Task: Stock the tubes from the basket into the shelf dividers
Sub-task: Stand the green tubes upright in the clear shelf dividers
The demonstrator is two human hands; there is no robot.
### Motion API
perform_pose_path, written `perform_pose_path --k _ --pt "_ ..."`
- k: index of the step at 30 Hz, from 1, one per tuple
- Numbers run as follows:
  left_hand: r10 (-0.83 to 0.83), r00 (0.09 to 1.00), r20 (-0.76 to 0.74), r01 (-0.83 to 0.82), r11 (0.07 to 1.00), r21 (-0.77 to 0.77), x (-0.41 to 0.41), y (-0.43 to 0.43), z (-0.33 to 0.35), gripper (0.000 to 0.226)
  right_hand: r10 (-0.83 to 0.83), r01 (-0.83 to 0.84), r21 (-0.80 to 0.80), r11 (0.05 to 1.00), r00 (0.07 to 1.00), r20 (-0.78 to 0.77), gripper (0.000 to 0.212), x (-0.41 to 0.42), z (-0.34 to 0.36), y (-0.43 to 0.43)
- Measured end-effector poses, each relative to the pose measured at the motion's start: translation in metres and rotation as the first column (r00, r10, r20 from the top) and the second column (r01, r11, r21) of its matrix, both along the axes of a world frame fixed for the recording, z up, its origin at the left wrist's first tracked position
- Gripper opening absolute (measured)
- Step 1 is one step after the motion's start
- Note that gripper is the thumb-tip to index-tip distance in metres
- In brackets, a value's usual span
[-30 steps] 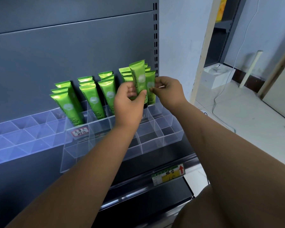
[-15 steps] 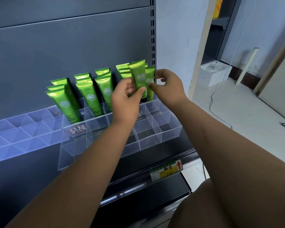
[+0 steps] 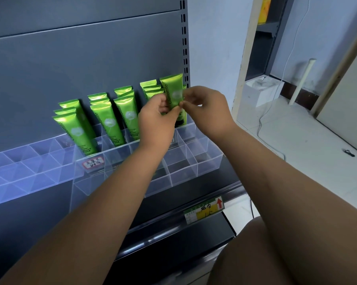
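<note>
One tube (image 3: 172, 90) — left hand (image 3: 156, 120), right hand (image 3: 207, 112).

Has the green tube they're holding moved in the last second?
Yes. The held green tube has shifted right, closer to the shelf's slotted upright.

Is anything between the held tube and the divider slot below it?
Nothing visible. The left hand and right hand pinch the tube upright; stocked tubes stand behind it, not under it. The left hand hides most of the dividers slot beneath.
</note>
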State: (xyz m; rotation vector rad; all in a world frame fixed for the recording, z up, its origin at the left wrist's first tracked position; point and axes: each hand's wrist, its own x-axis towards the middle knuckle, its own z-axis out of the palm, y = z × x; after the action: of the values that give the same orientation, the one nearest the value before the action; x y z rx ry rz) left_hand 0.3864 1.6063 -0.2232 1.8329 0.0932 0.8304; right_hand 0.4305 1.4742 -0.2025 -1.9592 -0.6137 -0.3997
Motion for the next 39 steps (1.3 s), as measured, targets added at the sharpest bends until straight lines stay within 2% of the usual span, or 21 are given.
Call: perform_pose_path --k 6,9,11,15,19,22,34,39 --pt "0.006 0.999 -0.051 -0.004 0.999 0.050 0.004 -0.002 -0.009 0.012 -0.025 0.024 -0.018 1.000 0.998 -0.050 0.016 0.010 -0.011 -0.005" --pt "0.042 0.997 -0.069 -0.043 0.999 -0.003 0.004 -0.002 -0.011 0.026 -0.027 0.024 -0.034 0.999 0.997 -0.070 0.016 0.014 -0.015 -0.005" --pt "0.052 0.995 -0.081 -0.054 0.999 -0.011 0.005 -0.001 -0.013 0.028 -0.020 0.017 -0.048 0.999 0.997 -0.073 0.015 0.016 -0.017 -0.004" --pt "0.054 0.995 -0.082 -0.050 0.998 0.045 0.005 0.000 -0.016 0.023 -0.036 0.030 -0.081 0.996 0.996 -0.081 0.004 0.018 -0.021 -0.004" --pt "0.069 0.993 -0.097 -0.063 0.996 0.060 0.005 0.000 -0.016 0.017 -0.052 0.040 -0.133 0.990 0.995 -0.089 0.013 0.020 -0.025 -0.005" --pt "0.076 0.991 -0.113 -0.066 0.994 0.090 0.005 0.000 -0.017 0.014 -0.070 0.053 -0.163 0.985 0.993 -0.096 0.010 0.020 -0.027 -0.006" --pt "0.088 0.983 -0.163 -0.077 0.994 0.074 0.008 0.003 -0.017 0.011 -0.119 0.099 -0.164 0.981 0.986 -0.118 0.008 0.019 -0.028 -0.004" --pt "0.071 0.984 -0.165 -0.057 0.995 0.085 0.007 0.003 -0.017 0.010 -0.152 0.129 -0.167 0.977 0.980 -0.132 0.014 0.020 -0.027 -0.005"
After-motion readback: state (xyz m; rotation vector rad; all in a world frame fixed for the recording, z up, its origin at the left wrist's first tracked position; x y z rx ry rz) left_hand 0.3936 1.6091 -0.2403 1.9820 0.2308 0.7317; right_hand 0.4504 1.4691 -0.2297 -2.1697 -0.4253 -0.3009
